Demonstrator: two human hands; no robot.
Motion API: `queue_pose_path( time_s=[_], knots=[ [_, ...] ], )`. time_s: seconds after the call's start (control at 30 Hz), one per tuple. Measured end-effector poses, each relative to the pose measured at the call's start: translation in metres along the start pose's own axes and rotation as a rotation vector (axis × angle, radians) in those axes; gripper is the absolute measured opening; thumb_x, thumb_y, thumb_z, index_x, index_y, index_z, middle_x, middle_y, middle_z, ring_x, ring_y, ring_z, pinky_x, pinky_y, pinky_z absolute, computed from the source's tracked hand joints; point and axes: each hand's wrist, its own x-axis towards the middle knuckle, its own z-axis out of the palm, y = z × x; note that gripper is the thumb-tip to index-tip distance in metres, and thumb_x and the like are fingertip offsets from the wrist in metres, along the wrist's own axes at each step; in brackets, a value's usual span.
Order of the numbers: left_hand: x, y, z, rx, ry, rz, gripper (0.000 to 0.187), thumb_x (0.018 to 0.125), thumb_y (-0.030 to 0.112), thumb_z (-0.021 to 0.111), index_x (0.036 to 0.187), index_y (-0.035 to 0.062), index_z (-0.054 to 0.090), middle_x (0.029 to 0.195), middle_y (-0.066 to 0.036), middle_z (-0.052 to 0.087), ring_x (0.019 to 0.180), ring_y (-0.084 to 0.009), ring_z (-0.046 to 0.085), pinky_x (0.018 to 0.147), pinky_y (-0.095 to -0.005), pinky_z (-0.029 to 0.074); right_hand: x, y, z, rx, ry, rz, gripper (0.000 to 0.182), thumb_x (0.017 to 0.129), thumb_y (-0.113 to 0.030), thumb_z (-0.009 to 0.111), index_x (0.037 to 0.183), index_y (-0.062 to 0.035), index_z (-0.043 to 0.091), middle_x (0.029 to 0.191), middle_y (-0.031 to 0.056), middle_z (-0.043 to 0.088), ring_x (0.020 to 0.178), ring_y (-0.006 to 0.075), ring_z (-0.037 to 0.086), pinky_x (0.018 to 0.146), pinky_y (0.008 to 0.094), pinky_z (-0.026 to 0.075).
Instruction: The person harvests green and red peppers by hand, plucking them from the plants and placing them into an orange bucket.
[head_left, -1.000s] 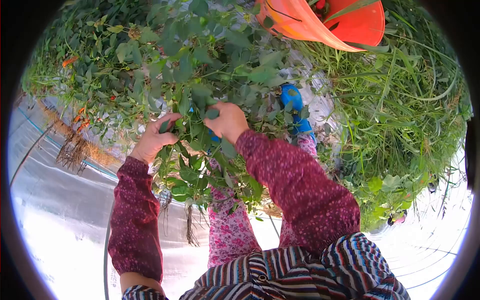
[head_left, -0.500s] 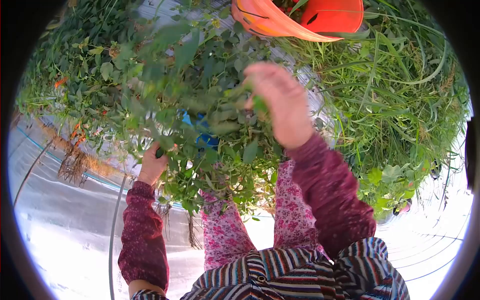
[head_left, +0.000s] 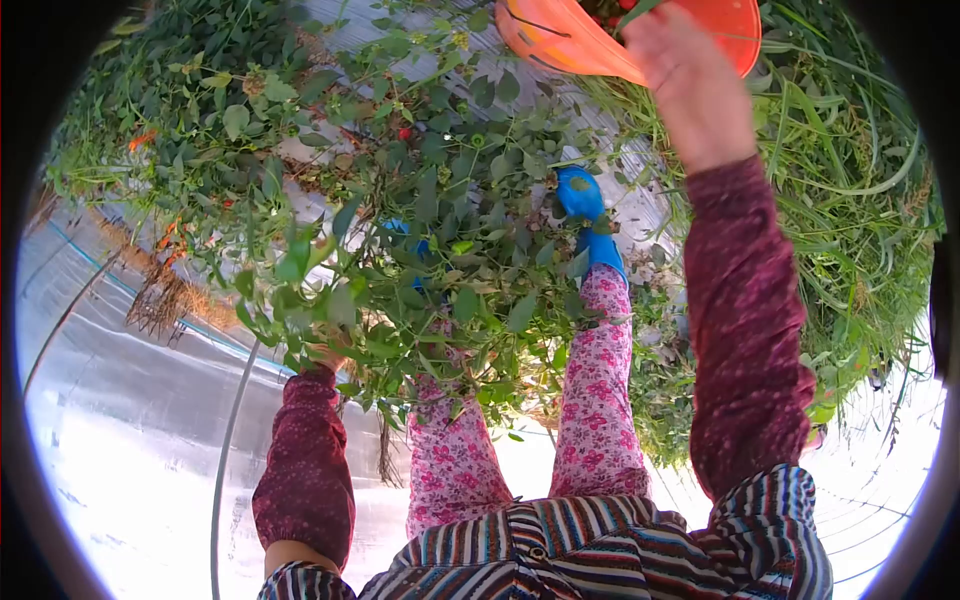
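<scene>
My right hand [head_left: 690,85] is over the near rim of an orange bucket [head_left: 580,38] at the top. Its fingers are blurred by motion, so what they hold, if anything, does not show. Red fruits [head_left: 612,15] are visible inside the bucket, beside a green leaf. At the lower left, my left hand [head_left: 328,352] is among the stems of a leafy green plant [head_left: 430,200], its fingers mostly hidden by leaves. A small red fruit [head_left: 405,133] shows among the foliage.
Blue footwear [head_left: 580,195] stands on grey ground sheeting [head_left: 400,50] below the plants. Tall grass [head_left: 840,190] fills the right side. Plastic sheeting [head_left: 130,400] and a thin curved pipe [head_left: 232,430] are at the lower left.
My right hand has moved up and right from the foliage to the bucket. My left hand has shifted slightly down and is more covered by leaves. The right blue shoe has come into view.
</scene>
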Motion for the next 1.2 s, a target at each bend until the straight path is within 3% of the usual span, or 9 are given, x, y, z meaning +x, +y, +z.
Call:
queue_pose_path(
  time_s=[0.1,0.17,0.27,0.43,0.6,0.77,0.9,1.07,1.2],
  knots=[
    [-0.01,0.007,-0.006,-0.238,0.101,0.015,0.044,0.081,0.023,0.054,0.121,0.0044,0.051,0.123,-0.018,0.052,0.111,-0.0337,0.05,0.092,-0.0444,0.041,-0.042,0.063,0.01,-0.198,-0.148,0.334,0.025,0.086,-0.024,0.058,0.098,-0.0017,0.06,0.089,0.0056,0.063,0.081,0.0135,0.061,0.072,0.027,0.052],
    [-0.016,0.012,-0.007,-0.304,0.13,0.023,0.043,0.081,0.021,0.055,0.121,0.0043,0.052,0.123,-0.017,0.052,0.111,-0.0324,0.05,0.092,-0.0432,0.042,-0.057,0.122,0.008,-0.247,-0.225,0.677,0.039,0.084,-0.024,0.06,0.113,0.0029,0.054,0.108,0.013,0.059,0.099,0.0204,0.058,0.085,0.0323,0.049],
    [-0.02,0.018,-0.007,-0.345,0.147,0.026,0.042,0.082,0.02,0.056,0.12,0.0043,0.052,0.122,-0.016,0.053,0.11,-0.0304,0.051,0.091,-0.0415,0.043,-0.065,0.196,0.016,-0.39,-0.122,0.73,0.061,0.079,-0.023,0.066,0.129,0.0027,0.042,0.121,0.015,0.053,0.113,0.0218,0.052,0.093,0.0357,0.043],
    [-0.023,0.021,-0.006,-0.395,0.163,0.035,0.04,0.082,0.017,0.058,0.12,0.0042,0.053,0.122,-0.014,0.053,0.109,-0.0272,0.052,0.089,-0.0387,0.044,-0.057,0.237,0.05,-0.208,-0.032,0.71,0.08,0.078,-0.014,0.066,0.142,0.0006,0.02,0.108,0.0111,0.059,0.096,0.0202,0.059,0.094,0.0356,0.039],
    [-0.024,0.015,-0.014,-0.437,0.193,0.049,0.039,0.083,0.013,0.059,0.12,0.004,0.053,0.121,-0.012,0.054,0.108,-0.0239,0.053,0.088,-0.0358,0.046,-0.101,0.22,0.054,-0.159,-0.207,0.588,0.027,0.092,-0.018,0.049,0.118,-0.0127,0.057,0.104,0.0008,0.059,0.089,0.0093,0.055,0.076,0.0265,0.045],
    [-0.033,0.005,-0.06,-0.584,0.209,0.134,0.038,0.083,0.01,0.061,0.12,0.0039,0.054,0.121,-0.01,0.055,0.107,-0.0207,0.053,0.087,-0.033,0.047,-0.147,0.209,0.037,-0.153,-0.226,0.54,0.024,0.094,-0.018,0.051,0.116,-0.0122,0.057,0.107,0.0003,0.059,0.098,0.0097,0.054,0.082,0.0282,0.046],
    [-0.021,-0.053,-0.092,-1.527,0.21,0.122,0.04,0.082,0.003,0.062,0.121,0.0045,0.055,0.119,-0.004,0.057,0.099,-0.0148,0.056,0.078,-0.0291,0.05,-0.162,0.232,0.029,0.178,-0.157,0.447,0.024,0.093,-0.019,0.054,0.113,-0.0071,0.059,0.101,-0.0016,0.058,0.094,0.0082,0.054,0.083,0.0244,0.046],
    [-0.045,0.057,-0.32,-0.885,0.852,0.283,0.019,0.09,0.01,0.054,0.104,0.0028,0.064,0.102,-0.006,0.065,0.093,-0.0147,0.06,0.08,-0.0271,0.047,-0.171,0.269,0.016,0.457,-0.213,0.401,0.021,0.093,-0.002,0.049,0.113,-0.0039,0.057,0.118,0.0046,0.055,0.106,0.011,0.053,0.094,0.0205,0.042],
    [-0.022,0.186,-0.354,-0.497,0.356,0.782,0.017,0.081,0.001,0.056,0.097,-0.0007,0.062,0.105,-0.009,0.062,0.09,-0.0164,0.06,0.076,-0.0305,0.047,-0.177,0.264,0.024,0.404,-0.243,0.411,0.019,0.094,-0.001,0.045,0.109,-0.0052,0.057,0.115,0.0034,0.056,0.104,0.0117,0.054,0.093,0.0218,0.043]
  ],
)
